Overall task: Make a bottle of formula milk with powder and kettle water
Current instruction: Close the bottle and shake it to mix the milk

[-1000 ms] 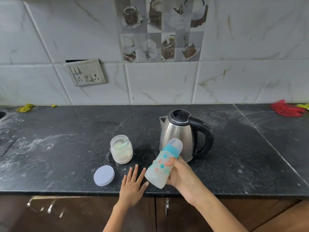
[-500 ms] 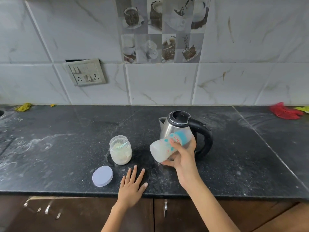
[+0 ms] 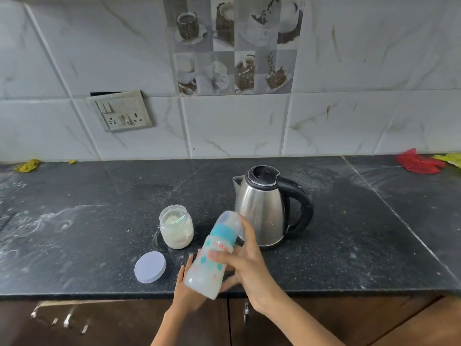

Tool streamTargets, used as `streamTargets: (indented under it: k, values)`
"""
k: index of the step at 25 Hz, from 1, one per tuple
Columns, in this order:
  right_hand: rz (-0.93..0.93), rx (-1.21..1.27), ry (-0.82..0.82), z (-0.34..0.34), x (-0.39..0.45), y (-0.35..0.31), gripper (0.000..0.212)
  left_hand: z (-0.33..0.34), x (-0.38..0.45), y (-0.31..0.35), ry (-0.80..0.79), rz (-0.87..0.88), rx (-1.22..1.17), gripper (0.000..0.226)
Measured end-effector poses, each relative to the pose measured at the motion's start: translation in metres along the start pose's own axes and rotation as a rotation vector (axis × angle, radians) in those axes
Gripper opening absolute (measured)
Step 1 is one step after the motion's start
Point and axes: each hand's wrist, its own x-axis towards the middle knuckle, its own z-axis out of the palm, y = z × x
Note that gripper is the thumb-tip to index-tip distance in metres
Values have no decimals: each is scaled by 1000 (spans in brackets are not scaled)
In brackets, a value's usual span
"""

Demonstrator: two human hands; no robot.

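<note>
Bottle (image 3: 214, 255) is tilting above the counter edge (image 3: 74, 293), capped and milky, gripped by the right hand (image 3: 247, 265); the left hand (image 3: 185, 290) is lying flat, fingers apart. Shaking is working best with the cap kept tight and clear of the kettle (image 3: 264, 208).

Soft, even light fills the scene, bright enough that the pale wall tiles (image 3: 249, 126) look slightly washed out. Shadows are faint; a weak dark patch lies at about 9 o'clock of the kettle (image 3: 262, 208), so the light perhaps comes from the right. The kettle's steel body carries pale streaks of glare. The right hand (image 3: 249, 265) and the bottle (image 3: 214, 255) are smeared by motion blur. Wide-angle distortion bows the countertop (image 3: 74, 221) and tile lines toward the frame edges, most at 9 and 3 o'clock.
</note>
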Motion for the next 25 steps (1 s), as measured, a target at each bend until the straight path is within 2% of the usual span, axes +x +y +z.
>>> streamTargets:
  k: [1,4,5,6,9,10,13,14,15,17,18,19,20,22,24,25]
  values:
    - [3,-20,-15,0,-2,-3,89,0,1,-1,3,4,0,102]
    - [-160,232,296,-22,20,-20,74,-2,3,2,-35,13,71,114]
    - [-172,269,333,-23,21,-23,70,-2,3,3,-32,11,69,115]
    - [-148,205,304,-20,18,-18,72,0,3,2,-32,10,62,115]
    - [-21,-17,58,-2,-5,0,85,-2,-2,1,-33,-25,-96,99]
    - [-31,-10,79,-6,-3,-1,86,-3,-2,1,-18,-18,-68,97]
    - [-152,274,382,-24,18,-18,78,-4,1,2,-20,26,56,106]
    - [-149,282,398,-23,19,-17,76,-2,3,3,-15,34,73,102]
    - [-116,200,342,-19,16,-8,77,-1,3,2,-18,24,87,95]
    - [2,24,96,0,-1,11,83,5,7,-7,-47,35,59,77]
    - [33,-6,24,6,-7,13,85,7,8,-11,-50,39,46,77]
    - [17,1,40,3,-4,10,87,2,5,-6,-49,14,46,83]
    - [-44,50,141,-7,6,6,85,2,5,-2,-36,12,61,88]
    - [-153,239,376,-19,17,-15,73,-1,2,1,36,24,65,80]
    - [-167,198,374,-18,16,-11,71,-2,-2,4,-14,51,32,76]
    - [-107,104,274,-11,9,-1,75,-2,-2,4,-51,45,-35,79]
